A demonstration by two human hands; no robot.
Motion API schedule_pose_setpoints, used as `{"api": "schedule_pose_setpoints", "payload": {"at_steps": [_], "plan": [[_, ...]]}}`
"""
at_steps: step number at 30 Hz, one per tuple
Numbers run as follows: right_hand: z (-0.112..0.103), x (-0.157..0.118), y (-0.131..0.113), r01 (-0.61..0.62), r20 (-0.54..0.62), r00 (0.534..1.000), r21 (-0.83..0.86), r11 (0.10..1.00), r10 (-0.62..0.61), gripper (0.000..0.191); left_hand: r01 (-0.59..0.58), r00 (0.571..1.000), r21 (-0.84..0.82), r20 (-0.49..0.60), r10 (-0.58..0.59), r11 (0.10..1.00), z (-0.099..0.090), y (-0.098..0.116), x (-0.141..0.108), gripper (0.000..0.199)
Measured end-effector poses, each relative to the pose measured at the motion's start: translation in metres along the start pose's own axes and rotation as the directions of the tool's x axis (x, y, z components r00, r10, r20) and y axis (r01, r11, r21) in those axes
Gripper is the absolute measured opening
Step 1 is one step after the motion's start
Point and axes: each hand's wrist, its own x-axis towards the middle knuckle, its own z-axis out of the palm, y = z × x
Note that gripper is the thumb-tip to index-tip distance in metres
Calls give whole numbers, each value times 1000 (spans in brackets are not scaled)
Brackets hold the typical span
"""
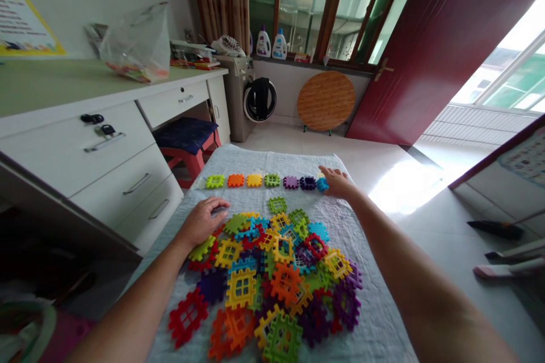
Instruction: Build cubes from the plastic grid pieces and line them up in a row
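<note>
A row of plastic interlocking building tiles runs across the far part of the cloth: a lime tile [215, 181], an orange tile [235, 180], a yellow tile [254, 180], then green, purple and dark navy ones. At the row's right end, my right hand [337, 182] has its fingers closed over a blue tile [322, 184], mostly covered by them. My left hand [204, 219] lies at the left edge of a heaped pile of mixed tiles [284, 282], fingers loosely bent and thumb apart, holding nothing. One green tile [277, 205] sits between pile and row.
A pale blue cloth [251, 161] covers the table. To the left stands a white desk [114, 125] with a plastic bag [142, 48] on it. A stool [187, 135], a washing machine [238, 96] and a folded round table [326, 101] are beyond; a red door [421, 39] is at right.
</note>
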Motion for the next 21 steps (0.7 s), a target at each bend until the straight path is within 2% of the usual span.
{"api": "schedule_pose_setpoints", "payload": {"at_steps": [2, 4, 7, 12, 17, 21], "plan": [[-4, -19, -5, 26, -66, 998, 66, 997, -22, 80, -6, 1000, 0, 2, 6, 1000, 0, 0, 0, 24], [-6, -42, -13, 117, -110, 989, 182, 976, -98, 69, -17, 1000, -1, 2, 17, 1000, 1, -1, 0, 24], [-8, -80, -30, 234, -51, 972, 321, 918, -230, 51, -30, 1000, -3, 1, 30, 1000, 1, -1, 0, 24], [-16, -120, -71, 278, -2, 955, 338, 899, -295, 26, -29, 1000, -15, -6, 29, 999, 0, 1, -1, 23], [-6, -129, -91, 384, 15, 907, 388, 838, -422, 46, -22, 1000, -44, -15, 21, 999, 0, 1, 0, 23], [11, -124, -89, 378, -37, 916, 415, 828, -400, 45, -24, 1000, -60, -21, 23, 998, 1, 1, 0, 23]]}}
